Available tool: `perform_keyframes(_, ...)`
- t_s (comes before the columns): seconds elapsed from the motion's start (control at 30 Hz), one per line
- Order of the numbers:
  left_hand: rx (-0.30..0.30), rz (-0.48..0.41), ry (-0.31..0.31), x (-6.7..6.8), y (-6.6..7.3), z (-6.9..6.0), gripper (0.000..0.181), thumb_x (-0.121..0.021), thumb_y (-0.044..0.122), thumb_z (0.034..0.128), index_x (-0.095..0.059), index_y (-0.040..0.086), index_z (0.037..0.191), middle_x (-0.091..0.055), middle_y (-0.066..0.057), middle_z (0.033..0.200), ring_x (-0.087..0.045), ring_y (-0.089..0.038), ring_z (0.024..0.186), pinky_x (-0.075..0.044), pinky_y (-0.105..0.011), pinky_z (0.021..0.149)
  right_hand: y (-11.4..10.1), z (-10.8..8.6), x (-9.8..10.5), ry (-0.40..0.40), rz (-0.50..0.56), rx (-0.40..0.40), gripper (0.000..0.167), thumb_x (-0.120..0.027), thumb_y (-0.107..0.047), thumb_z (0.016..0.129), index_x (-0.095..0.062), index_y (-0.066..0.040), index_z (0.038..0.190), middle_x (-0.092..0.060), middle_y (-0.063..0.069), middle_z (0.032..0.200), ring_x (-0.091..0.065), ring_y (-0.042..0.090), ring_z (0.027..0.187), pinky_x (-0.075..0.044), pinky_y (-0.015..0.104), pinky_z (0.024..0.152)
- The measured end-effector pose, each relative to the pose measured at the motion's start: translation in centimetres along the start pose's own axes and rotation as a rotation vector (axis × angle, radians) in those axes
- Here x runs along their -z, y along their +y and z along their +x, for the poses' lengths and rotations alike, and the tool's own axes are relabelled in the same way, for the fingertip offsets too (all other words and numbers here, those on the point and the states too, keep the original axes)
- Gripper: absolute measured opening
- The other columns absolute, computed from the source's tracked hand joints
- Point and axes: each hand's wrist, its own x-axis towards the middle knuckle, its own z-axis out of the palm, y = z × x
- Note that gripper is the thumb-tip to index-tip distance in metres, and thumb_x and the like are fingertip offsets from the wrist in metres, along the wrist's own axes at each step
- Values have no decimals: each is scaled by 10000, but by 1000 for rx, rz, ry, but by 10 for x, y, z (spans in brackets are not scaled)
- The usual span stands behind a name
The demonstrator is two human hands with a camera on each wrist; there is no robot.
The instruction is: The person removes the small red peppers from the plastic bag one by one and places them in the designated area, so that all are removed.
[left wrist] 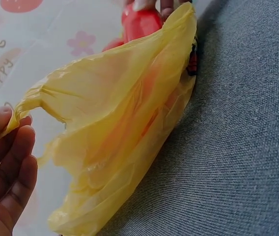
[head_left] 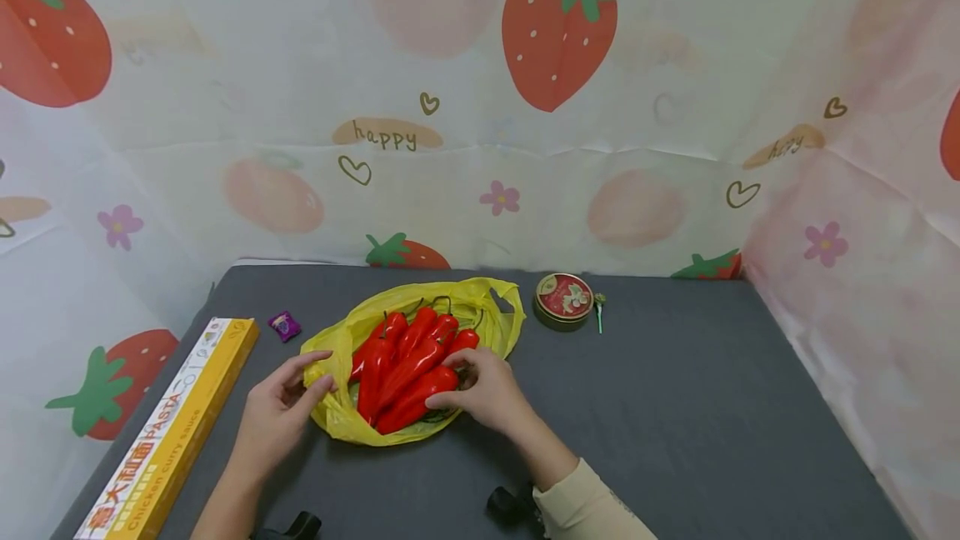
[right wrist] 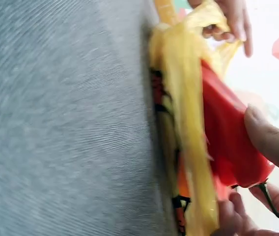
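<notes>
Left hand: at the left of the bag, thumb and fingers pinching its edge; the left wrist view shows a strip of yellow plastic caught between them.
Right hand: at the bag's near right, holding a pepper near its stem end; in the right wrist view the thumb lies flat against the red skin.
Held pepper: glossy red, with a curved green stem, at the near right of the pile.
Other red peppers: heaped together inside the bag, several dark stems pointing toward the far side.
Yellow bag: thin plastic, lying with its mouth spread around the peppers, left of the table's middle; a handle loop stands at its far right.
Round tin: red-topped, at the far side, just right of the bag.
Green-topped stick: small, just right of the tin.
Purple packet: far left, between box and bag.
Pasta box: yellow and white, along the left edge, lettered "Chicken curry sauce".
Table: covered in dark grey fabric.
Backdrop: pale sheet printed with strawberries, flowers, hearts and "happy".
Sleeve: cream, on the right arm.
</notes>
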Motion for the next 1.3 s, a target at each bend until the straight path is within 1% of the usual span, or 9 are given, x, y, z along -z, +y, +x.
perform_keyframes(0.2, 6, -4, 2, 1, 3, 0, 361, -673, 218, 984, -631, 161, 1338, -747, -41, 947, -637, -107, 769, -537, -158, 695, -3, -4, 15, 6, 242, -50, 405, -856, -292, 815, -714, -163, 1173, -718, 57, 1072, -694, 188, 884, -586, 321, 712)
perform_keyframes(0.37, 6, -15, 2, 1, 4, 0, 357, -672, 217, 984, -635, 159, 1334, -746, -46, 943, -634, -117, 757, -537, -169, 676, -2, -5, 25, 7, 412, -78, 516, -840, -232, 838, -636, -127, 1300, -748, 113, 1054, -716, 248, 929, -608, 377, 785)
perform_keyframes(0.47, 0, -21, 1, 1, 4, 0, 355, -671, 206, 984, -636, 152, 1333, -745, -49, 941, -634, -115, 757, -538, -170, 675, -3, -6, 30, 23, 491, -81, 584, -822, -207, 858, -569, -175, 1384, -752, 141, 1065, -724, 283, 946, -603, 431, 844)
perform_keyframes(0.6, -6, -27, 0, 1, 4, -1, 351, -670, 198, 985, -637, 143, 1330, -745, -53, 939, -635, -106, 757, -539, -167, 682, -5, -8, 37, 70, 584, -79, 704, -795, -170, 882, -461, -295, 1489, -744, 168, 1106, -734, 262, 963, -591, 466, 880)
perform_keyframes(0.73, -9, -29, 0, 1, 6, -1, 347, -667, 203, 987, -639, 137, 1326, -744, -57, 937, -634, -104, 758, -539, -166, 682, -5, -8, 45, 132, 665, -86, 812, -780, -145, 893, -346, -336, 1552, -734, 185, 1134, -737, 240, 993, -590, 468, 874)
perform_keyframes(0.87, -6, -31, -3, 1, 8, -1, 340, -661, 214, 991, -641, 131, 1321, -744, -63, 938, -638, -94, 768, -543, -163, 696, -6, -10, 53, 178, 696, -88, 772, -755, -151, 915, -342, -349, 1537, -735, 185, 1135, -744, 259, 979, -591, 486, 864)
perform_keyframes(1.0, 0, -27, -4, 1, 9, -2, 331, -658, 224, 993, -648, 130, 1311, -745, -73, 949, -640, -80, 777, -542, -161, 698, -8, -15, 61, 189, 672, -80, 666, -719, -148, 942, -384, -333, 1487, -736, 181, 1143, -754, 275, 942, -605, 489, 805)
perform_keyframes(1.13, -1, -50, -1, 2, 9, -1, 333, -663, 210, 989, -651, 112, 1308, -742, -107, 1019, -662, -57, 809, -552, -153, 719, -10, -21, 71, 193, 597, -58, 615, -697, -149, 959, -404, -273, 1486, -722, 172, 1194, -753, 283, 946, -614, 483, 739)
perform_keyframes(1.3, 14, -79, 16, 2, 8, 0, 345, -690, 193, 970, -659, 97, 1300, -732, -137, 1094, -679, -23, 829, -560, -145, 728, -9, -30, 84, 203, 474, -51, 376, -680, -214, 977, -627, -192, 1349, -697, 121, 1255, -723, 256, 996, -622, 423, 748)
